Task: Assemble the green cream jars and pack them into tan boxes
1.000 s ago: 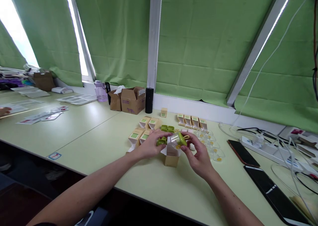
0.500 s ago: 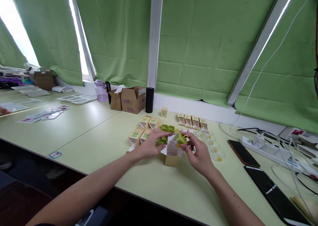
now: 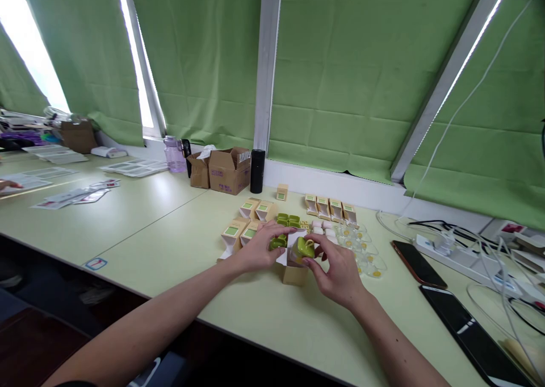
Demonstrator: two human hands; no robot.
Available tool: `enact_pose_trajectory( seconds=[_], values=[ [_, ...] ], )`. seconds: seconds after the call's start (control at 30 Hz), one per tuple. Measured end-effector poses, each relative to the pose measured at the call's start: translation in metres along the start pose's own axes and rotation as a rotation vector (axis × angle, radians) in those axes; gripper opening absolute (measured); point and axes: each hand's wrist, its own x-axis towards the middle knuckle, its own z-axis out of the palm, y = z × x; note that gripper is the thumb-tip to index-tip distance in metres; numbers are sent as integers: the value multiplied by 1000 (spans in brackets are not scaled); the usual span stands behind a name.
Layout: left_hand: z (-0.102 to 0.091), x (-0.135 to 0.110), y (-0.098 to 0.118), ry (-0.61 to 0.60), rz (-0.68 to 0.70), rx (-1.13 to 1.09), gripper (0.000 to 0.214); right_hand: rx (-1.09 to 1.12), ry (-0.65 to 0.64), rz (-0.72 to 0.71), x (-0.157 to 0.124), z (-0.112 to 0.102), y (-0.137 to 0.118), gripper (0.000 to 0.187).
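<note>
My right hand [image 3: 338, 265] pinches a small green-topped container [image 3: 305, 247] with a looped handle on top and a clear lower part. It is at the mouth of a small open cardboard box [image 3: 294, 276]. My left hand [image 3: 264, 246] grips the box's raised white flap at the left, thumb and fingers curved round it. Behind my hands are several green square caps [image 3: 288, 219], small gold pieces [image 3: 304, 224] and whitish pieces [image 3: 328, 232]. To the right of my right hand lie several clear pieces with yellow dots [image 3: 370, 259].
Small cardboard boxes [image 3: 233, 232] stand to the left, with more [image 3: 335, 207] behind. A large carton [image 3: 230, 171] and a black cylinder [image 3: 257, 171] are at the back. Phones [image 3: 464, 324] and a power strip [image 3: 460, 259] with cables lie right. A person's hand [image 3: 9, 184] shows far left.
My right hand has moved the green-topped container left and down to the box's mouth and tilted it. My left hand stays at the flap.
</note>
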Motion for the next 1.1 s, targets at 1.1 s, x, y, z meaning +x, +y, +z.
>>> enact_pose_trajectory(
  seconds=[1.1],
  values=[
    [1,0,1,-4,42,19,59,161,53,24,0,23,-1,14]
  ],
)
